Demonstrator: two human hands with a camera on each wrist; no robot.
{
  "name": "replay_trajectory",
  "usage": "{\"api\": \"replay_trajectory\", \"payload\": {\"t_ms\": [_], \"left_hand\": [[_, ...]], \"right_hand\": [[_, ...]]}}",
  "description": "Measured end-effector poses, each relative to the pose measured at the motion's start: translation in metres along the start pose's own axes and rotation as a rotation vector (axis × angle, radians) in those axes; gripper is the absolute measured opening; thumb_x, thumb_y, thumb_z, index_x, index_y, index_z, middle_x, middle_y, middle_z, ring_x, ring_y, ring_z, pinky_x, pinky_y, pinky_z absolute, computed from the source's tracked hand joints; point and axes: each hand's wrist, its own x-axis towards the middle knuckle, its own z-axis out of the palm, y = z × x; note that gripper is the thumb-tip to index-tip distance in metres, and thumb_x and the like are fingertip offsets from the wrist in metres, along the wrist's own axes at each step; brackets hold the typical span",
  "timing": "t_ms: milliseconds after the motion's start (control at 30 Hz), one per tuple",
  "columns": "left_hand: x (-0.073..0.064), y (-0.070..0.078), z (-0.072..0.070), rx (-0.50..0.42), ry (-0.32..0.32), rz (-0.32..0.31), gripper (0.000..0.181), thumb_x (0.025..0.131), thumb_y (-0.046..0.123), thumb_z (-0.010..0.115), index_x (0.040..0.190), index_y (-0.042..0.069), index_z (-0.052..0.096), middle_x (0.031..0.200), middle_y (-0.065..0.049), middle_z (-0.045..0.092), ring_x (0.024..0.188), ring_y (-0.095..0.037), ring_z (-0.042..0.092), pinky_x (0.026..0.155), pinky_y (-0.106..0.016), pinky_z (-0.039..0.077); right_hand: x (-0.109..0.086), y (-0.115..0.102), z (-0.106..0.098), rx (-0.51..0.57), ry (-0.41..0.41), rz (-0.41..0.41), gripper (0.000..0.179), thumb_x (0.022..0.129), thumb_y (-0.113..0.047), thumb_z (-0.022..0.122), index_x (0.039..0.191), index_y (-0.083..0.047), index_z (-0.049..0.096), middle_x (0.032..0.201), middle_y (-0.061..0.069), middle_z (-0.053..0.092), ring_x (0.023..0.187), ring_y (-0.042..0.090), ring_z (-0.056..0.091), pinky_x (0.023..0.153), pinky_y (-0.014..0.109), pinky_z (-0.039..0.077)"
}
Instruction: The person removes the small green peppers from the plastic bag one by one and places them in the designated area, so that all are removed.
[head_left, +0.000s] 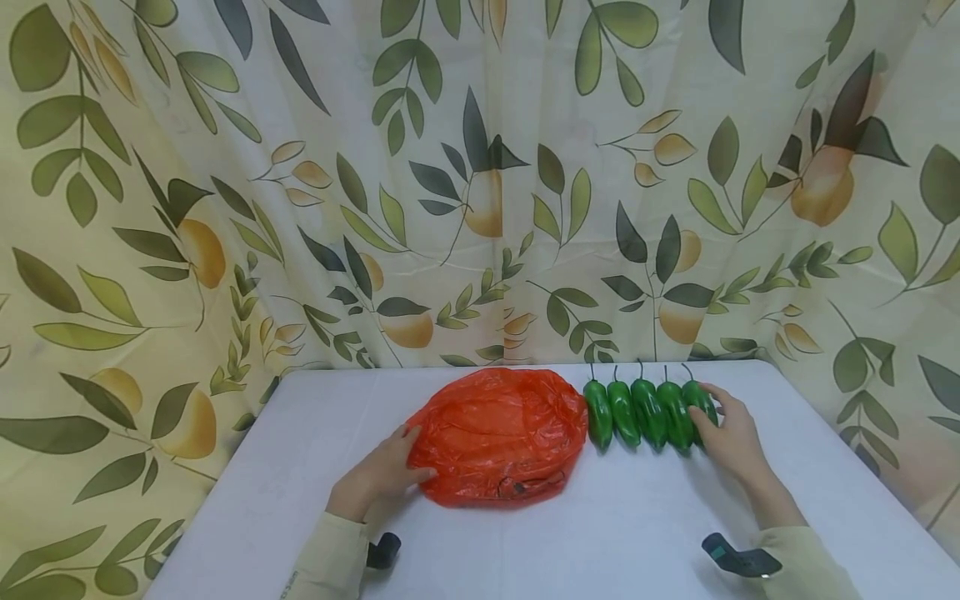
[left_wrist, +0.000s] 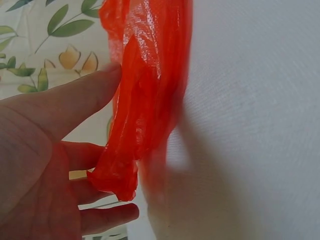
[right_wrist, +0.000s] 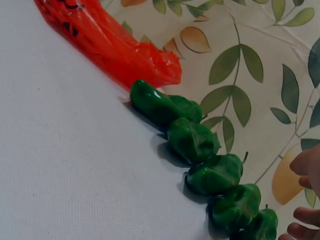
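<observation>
A crumpled red plastic bag [head_left: 498,433] lies on the white table, left of a row of several green peppers [head_left: 649,414]. At the bag's left edge rests my left hand [head_left: 381,468], thumb and fingers spread along it. The left wrist view shows the thumb [left_wrist: 95,92] against the red plastic and the fingers, fairly straight, reaching behind its corner. My right hand [head_left: 733,433] is around the rightmost pepper [head_left: 696,398], fingertips at its far side and thumb on the near side. In the right wrist view, its loosely bent fingers [right_wrist: 305,215] appear beside the row's end.
The peppers lie side by side, stems toward the back edge; the leftmost pepper [head_left: 598,417] is right against the bag. Behind the table [head_left: 510,554] hangs a leaf-and-fruit patterned curtain [head_left: 525,192]. Dark devices sit at the left wrist [head_left: 384,551] and right wrist [head_left: 738,557].
</observation>
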Motion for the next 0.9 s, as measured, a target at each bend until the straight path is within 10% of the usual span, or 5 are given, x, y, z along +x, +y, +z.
{"api": "replay_trajectory", "payload": {"t_ms": [900], "left_hand": [[-0.004,0.007,-0.015,-0.009,0.035,0.026,0.082,0.09,0.036,0.075,0.157,0.01,0.036,0.161,-0.022,0.036,0.147,-0.045,0.037,0.109,-0.067,0.043]], "right_hand": [[-0.003,-0.021,0.005,0.016,0.025,-0.171,0.045,0.102,-0.01,0.054,0.14,0.013,0.045,0.141,0.043,0.043,0.132,0.064,0.036,0.106,0.078,0.031]]}}
